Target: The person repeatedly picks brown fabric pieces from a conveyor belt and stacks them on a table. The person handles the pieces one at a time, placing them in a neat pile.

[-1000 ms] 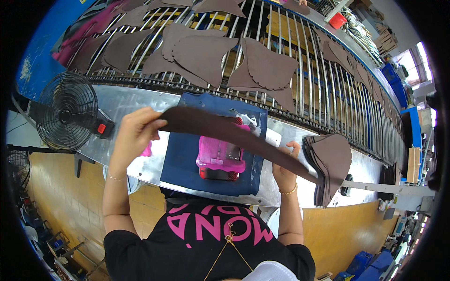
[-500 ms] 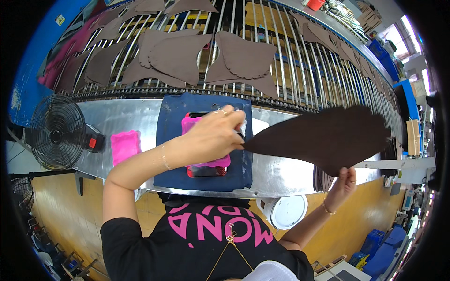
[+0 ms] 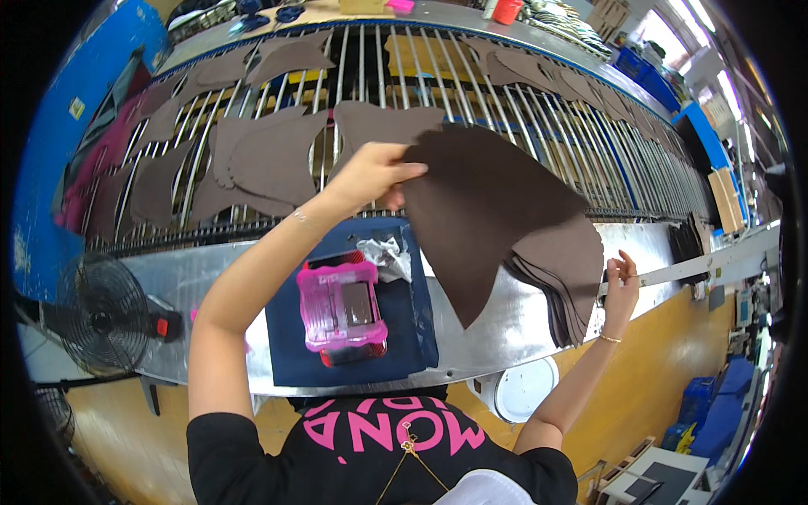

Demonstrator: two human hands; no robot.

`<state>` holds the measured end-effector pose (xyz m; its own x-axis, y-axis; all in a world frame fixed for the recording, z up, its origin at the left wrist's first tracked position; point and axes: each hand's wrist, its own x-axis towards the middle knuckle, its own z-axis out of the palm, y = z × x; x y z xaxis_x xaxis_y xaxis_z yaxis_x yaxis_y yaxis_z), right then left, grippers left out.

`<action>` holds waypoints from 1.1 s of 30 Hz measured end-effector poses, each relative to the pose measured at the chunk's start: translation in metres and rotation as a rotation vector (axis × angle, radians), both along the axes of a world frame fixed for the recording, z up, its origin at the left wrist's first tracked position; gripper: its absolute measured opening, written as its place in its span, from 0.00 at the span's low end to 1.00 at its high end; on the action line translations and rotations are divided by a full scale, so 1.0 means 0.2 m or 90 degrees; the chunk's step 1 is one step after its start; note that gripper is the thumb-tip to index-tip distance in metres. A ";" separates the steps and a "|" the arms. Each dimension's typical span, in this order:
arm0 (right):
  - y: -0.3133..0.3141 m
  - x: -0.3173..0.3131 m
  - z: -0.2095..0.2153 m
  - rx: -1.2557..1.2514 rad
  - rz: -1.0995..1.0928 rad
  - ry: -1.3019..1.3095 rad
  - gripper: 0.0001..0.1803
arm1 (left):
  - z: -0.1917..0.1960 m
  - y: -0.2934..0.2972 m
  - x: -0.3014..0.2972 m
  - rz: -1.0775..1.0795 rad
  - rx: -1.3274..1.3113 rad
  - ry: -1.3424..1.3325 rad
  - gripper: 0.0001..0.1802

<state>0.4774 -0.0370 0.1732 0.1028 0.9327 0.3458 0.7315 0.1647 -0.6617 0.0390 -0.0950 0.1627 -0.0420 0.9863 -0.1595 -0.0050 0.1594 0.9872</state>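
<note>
While standing at the near edge of the bench (image 3: 505, 324), lifting one dark brown cut leather piece (image 3: 484, 210) off toward the roller rack (image 3: 370, 76).

Nearest, resting on the navy mat (image 3: 412, 337) at the bench's near edge: a pink clear-plastic tool (image 3: 339, 310), with crumpled paper (image 3: 389, 255) just beside it toward the far side.

Further right, by the bench's right end, right hand (image 3: 621, 273) hanging half-closed with fingertips pinched together; whether gripping the stack of matching pieces (image 3: 566, 278) beside it or only touching it, cannot tell.

Beyond, left hand (image 3: 370, 172) closing thumb and fingers on the piece's upper left edge, holding it in the air over the bench's far edge. Piece spreading to the right of and below that hand, long axis slanting down toward the stack, narrowing to a point near the bench's middle. Left hand clearly nearer to it. Surface looking matte, flat, thin and limp, with a curved outline.

Farthest, lying spread across the rack's bars: more brown pieces (image 3: 269, 160) of similar shape.
</note>
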 end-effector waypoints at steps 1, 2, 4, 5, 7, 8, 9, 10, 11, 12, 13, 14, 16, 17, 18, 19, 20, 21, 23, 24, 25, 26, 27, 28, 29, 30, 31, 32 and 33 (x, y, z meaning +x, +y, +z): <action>0.08 0.21 -0.17 -0.021 -0.043 -0.083 0.20 | -0.06 0.02 -0.04 -0.001 0.024 -0.103 0.12; 0.09 0.28 -0.24 -0.100 -0.113 -0.201 0.23 | -0.10 0.04 -0.08 0.041 -0.038 -0.136 0.12; 0.10 0.46 -0.51 -0.065 -0.191 -0.413 0.27 | -0.27 0.09 -0.18 0.109 -0.061 -0.195 0.11; 0.11 0.48 -0.58 -0.155 -0.203 -0.388 0.29 | -0.32 0.10 -0.23 0.149 -0.079 -0.203 0.10; 0.12 0.49 -0.65 -0.336 -0.226 -0.333 0.31 | -0.44 0.13 -0.31 0.214 -0.089 -0.224 0.08; 0.12 0.48 -0.67 -0.315 -0.246 -0.336 0.31 | -0.51 0.15 -0.35 0.242 -0.082 -0.236 0.06; 0.11 0.46 -0.68 -0.296 -0.266 -0.339 0.32 | -0.57 0.17 -0.39 0.270 -0.075 -0.247 0.05; 0.10 0.42 -0.68 -0.277 -0.287 -0.340 0.32 | -0.63 0.19 -0.43 0.274 -0.075 -0.258 0.05; 0.08 0.36 -0.61 -0.296 -0.303 -0.311 0.34 | -0.68 0.22 -0.46 0.277 -0.075 -0.269 0.05; 0.09 0.36 -0.62 -0.305 -0.304 -0.307 0.34 | -0.74 0.24 -0.49 0.281 -0.074 -0.280 0.06; 0.09 0.39 -0.62 -0.310 -0.312 -0.305 0.34 | -0.75 0.27 -0.48 0.287 -0.083 -0.287 0.05; 0.08 0.42 -0.61 -0.316 -0.318 -0.304 0.35 | -0.77 0.29 -0.46 0.292 -0.086 -0.286 0.06; 0.07 0.41 -0.61 -0.297 -0.338 -0.292 0.34 | -0.79 0.34 -0.46 0.285 -0.089 -0.280 0.07; 0.06 0.38 -0.58 -0.292 -0.349 -0.290 0.34 | -0.80 0.36 -0.46 0.277 -0.093 -0.274 0.07; 0.06 0.36 -0.57 -0.286 -0.358 -0.289 0.34 | -0.80 0.38 -0.46 0.269 -0.096 -0.268 0.07; 0.05 0.33 -0.55 -0.277 -0.367 -0.302 0.33 | -0.82 0.38 -0.48 0.265 -0.100 -0.262 0.07; 0.06 0.30 -0.54 -0.269 -0.373 -0.310 0.33 | -0.83 0.39 -0.50 0.263 -0.096 -0.251 0.11; 0.05 0.27 -0.52 -0.261 -0.378 -0.318 0.33 | -0.84 0.39 -0.53 0.263 -0.092 -0.240 0.14; 0.04 0.30 -0.52 -0.223 -0.366 -0.355 0.31 | -0.81 0.40 -0.53 0.275 -0.088 -0.210 0.21; 0.05 0.36 -0.57 -0.191 -0.343 -0.383 0.30 | -0.80 0.39 -0.54 0.294 -0.086 -0.191 0.25; 0.04 0.35 -0.56 -0.162 -0.318 -0.410 0.29 | -0.77 0.36 -0.54 0.314 -0.087 -0.169 0.29; 0.03 0.35 -0.54 -0.208 -0.306 -0.330 0.27 | -0.74 0.33 -0.56 0.308 -0.100 -0.061 0.36; 0.03 0.36 -0.51 -0.254 -0.292 -0.249 0.25 | -0.71 0.30 -0.56 0.323 -0.101 -0.016 0.36; 0.02 0.33 -0.46 -0.299 -0.273 -0.168 0.24 | -0.67 0.26 -0.58 0.341 -0.103 0.030 0.35; -0.01 0.31 -0.42 -0.270 -0.233 -0.185 0.21 | -0.65 0.21 -0.59 0.341 -0.081 0.031 0.35; -0.03 0.29 -0.38 -0.218 -0.203 -0.173 0.19 | -0.64 0.17 -0.61 0.342 -0.059 0.033 0.34; -0.06 0.26 -0.31 -0.167 -0.178 -0.162 0.17 | -0.58 0.12 -0.59 0.330 -0.028 0.029 0.34; -0.09 0.22 -0.24 -0.115 -0.152 -0.148 0.15 | -0.50 0.08 -0.55 0.311 -0.029 0.044 0.34; -0.11 0.17 -0.15 -0.099 -0.123 -0.107 0.14 | -0.44 0.04 -0.53 0.263 -0.025 0.041 0.34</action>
<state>0.5107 -0.0599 0.1433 0.2378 0.9445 0.2268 0.8405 -0.0830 -0.5355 -0.0675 -0.0874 0.0756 -0.4440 0.8777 -0.1802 -0.0154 0.1936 0.9810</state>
